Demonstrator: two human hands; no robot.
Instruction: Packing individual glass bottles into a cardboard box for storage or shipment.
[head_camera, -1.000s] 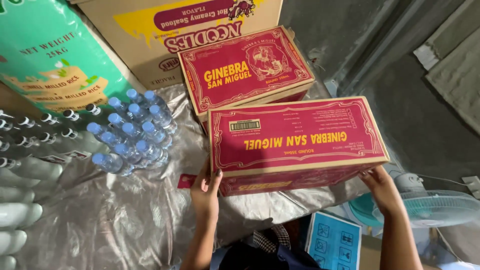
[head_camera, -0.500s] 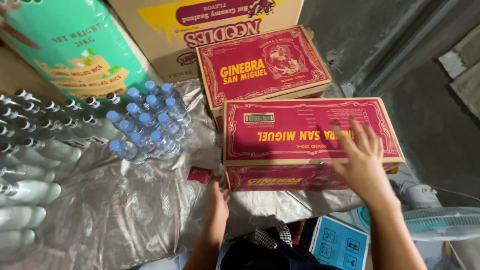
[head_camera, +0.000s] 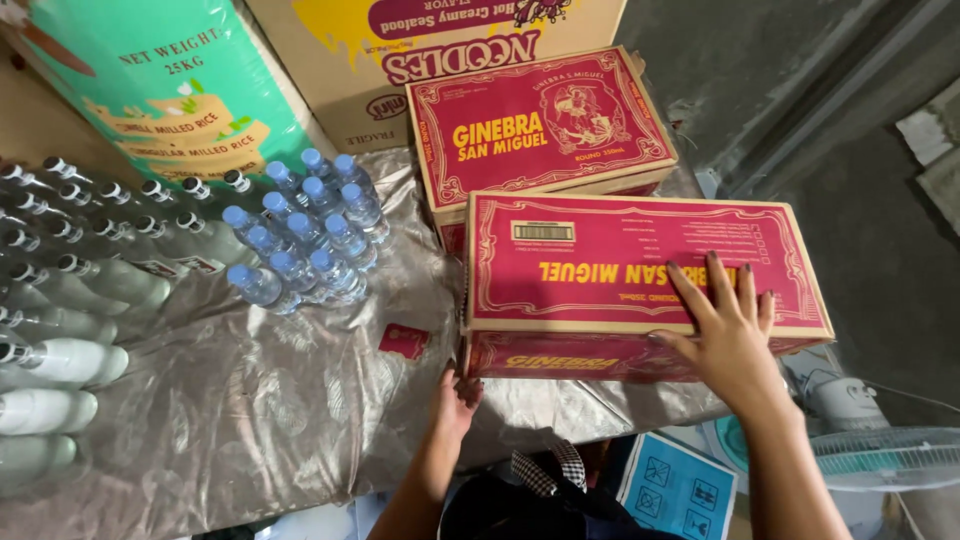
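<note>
Moved up from the carton's end, the right hand (head_camera: 728, 338) lay flat, fingers spread, on top of the red cardboard carton (head_camera: 640, 280) at the bench (head_camera: 250, 420) edge, apparently steadying it. Below, the left hand (head_camera: 458, 392) cupped open against its near lower corner, gripping nothing.

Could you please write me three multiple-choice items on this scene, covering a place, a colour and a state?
1. Where does the right hand rest?
A. on the near red box
B. on the fan
C. on the rice sack

2. What colour are the caps of the small bottles?
A. red
B. blue
C. black

3. How is the near red box?
A. open
B. closed
C. crushed flat

Answers: 1 A, the palm lies flat on its top; 2 B, the clustered caps are blue; 3 B, its top is shut and whole.
</note>
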